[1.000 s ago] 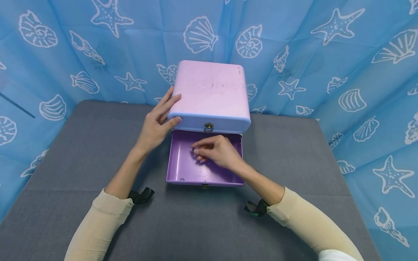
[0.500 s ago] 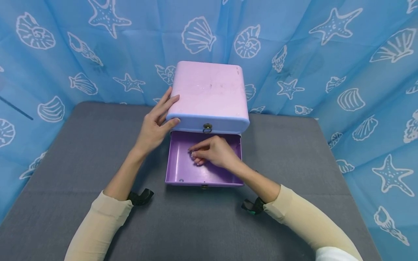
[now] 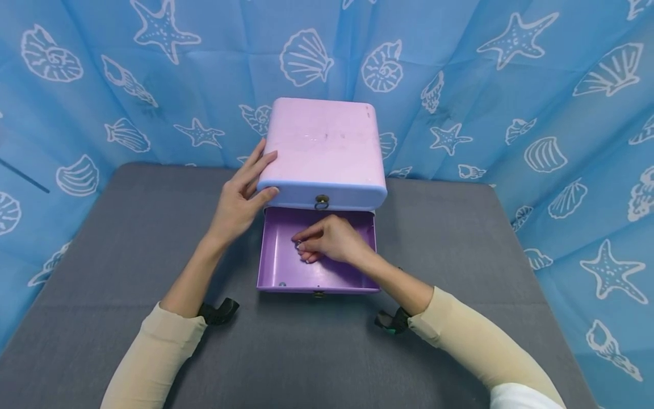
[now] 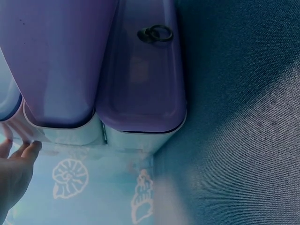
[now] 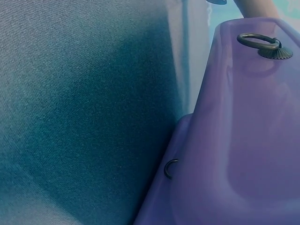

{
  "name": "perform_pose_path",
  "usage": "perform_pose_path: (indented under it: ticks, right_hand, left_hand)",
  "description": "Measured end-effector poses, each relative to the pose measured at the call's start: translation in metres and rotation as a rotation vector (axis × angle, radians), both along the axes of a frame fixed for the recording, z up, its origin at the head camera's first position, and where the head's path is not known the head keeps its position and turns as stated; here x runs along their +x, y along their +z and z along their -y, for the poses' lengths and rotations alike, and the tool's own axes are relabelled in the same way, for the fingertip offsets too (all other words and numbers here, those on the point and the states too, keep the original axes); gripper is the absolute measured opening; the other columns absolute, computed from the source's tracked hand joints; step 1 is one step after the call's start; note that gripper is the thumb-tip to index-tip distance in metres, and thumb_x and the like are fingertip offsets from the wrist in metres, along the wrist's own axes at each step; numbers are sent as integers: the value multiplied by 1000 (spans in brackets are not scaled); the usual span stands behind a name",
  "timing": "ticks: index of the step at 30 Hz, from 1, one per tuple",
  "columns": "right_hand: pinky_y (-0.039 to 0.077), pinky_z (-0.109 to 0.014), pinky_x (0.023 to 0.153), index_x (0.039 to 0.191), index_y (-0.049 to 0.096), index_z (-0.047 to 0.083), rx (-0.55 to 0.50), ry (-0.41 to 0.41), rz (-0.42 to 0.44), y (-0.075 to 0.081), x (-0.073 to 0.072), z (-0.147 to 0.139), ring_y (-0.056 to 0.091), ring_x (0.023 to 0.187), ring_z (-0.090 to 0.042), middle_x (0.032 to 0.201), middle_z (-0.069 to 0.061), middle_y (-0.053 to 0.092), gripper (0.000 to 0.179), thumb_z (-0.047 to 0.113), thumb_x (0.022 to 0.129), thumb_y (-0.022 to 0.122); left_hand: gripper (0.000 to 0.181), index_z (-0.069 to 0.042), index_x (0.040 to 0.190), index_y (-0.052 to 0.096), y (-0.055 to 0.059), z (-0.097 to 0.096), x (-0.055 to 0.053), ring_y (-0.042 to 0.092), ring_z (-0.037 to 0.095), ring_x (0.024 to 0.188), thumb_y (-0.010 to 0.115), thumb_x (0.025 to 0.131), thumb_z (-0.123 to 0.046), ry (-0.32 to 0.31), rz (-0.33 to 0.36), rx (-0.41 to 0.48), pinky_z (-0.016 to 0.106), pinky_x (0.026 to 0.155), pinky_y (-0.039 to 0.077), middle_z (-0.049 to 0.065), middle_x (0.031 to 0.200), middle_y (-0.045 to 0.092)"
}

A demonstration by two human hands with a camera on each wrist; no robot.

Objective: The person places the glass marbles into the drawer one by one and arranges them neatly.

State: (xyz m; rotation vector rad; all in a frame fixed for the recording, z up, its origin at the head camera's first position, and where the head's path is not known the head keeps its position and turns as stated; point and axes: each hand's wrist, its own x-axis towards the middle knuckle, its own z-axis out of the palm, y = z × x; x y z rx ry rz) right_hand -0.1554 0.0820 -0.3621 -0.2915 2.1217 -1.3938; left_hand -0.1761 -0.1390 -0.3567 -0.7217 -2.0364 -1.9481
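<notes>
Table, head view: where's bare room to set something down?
Table: right of the cabinet, out to the edge; left of the left arm; in front of the open drawer, between the sleeves. Crowded: inside the drawer, where the right hand pinches a small shiny thing; the cabinet's left side, where the left hand rests.

Fingers (image 4: pixel 31 151) apparently against drawer cabinet (image 4: pixel 140 89)
</notes>
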Motion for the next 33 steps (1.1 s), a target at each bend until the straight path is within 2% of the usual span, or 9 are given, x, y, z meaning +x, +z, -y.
perform_pose_path:
  ticks: [4,12,19,26,33]
  right_hand:
    - [61,-33,66,110,75,0,-8,-1,18,0,0,0,73,67,-17,80,-11,75,20,2,91,70]
    - [61,-33,66,106,77,2,1,-7,-7,2,2,-3,73,67,-18,79,-10,75,16,4,92,71]
    - [61,-35,69,105,77,0,-40,-23,-31,13,4,-12,74,71,-21,81,-10,75,15,6,92,71]
    - [61,-42,75,107,76,-2,-105,-29,-96,23,9,-27,74,75,-24,85,-10,76,19,10,92,72]
    - [60,-36,76,108,76,-1,-110,-46,-133,30,16,-42,74,78,-27,86,-10,76,22,15,92,73]
  left_hand:
    - [57,-9,147,50,-1,1,0,28,20,147,63,93,8,0,-1,-11,29,113,34,-5,163,25]
    - [58,-9,147,49,-2,1,0,27,19,148,63,93,7,-2,-8,-9,29,113,34,-4,163,25]
    - [58,-7,147,49,1,0,1,29,22,147,63,93,8,-5,2,1,29,112,35,-3,163,24]
    - [58,-7,146,49,2,0,0,27,21,148,64,92,10,-1,-4,8,29,113,34,-2,163,25]
    - [58,-8,146,51,-1,1,-1,30,20,147,64,92,9,-6,-6,22,28,112,35,-3,163,26]
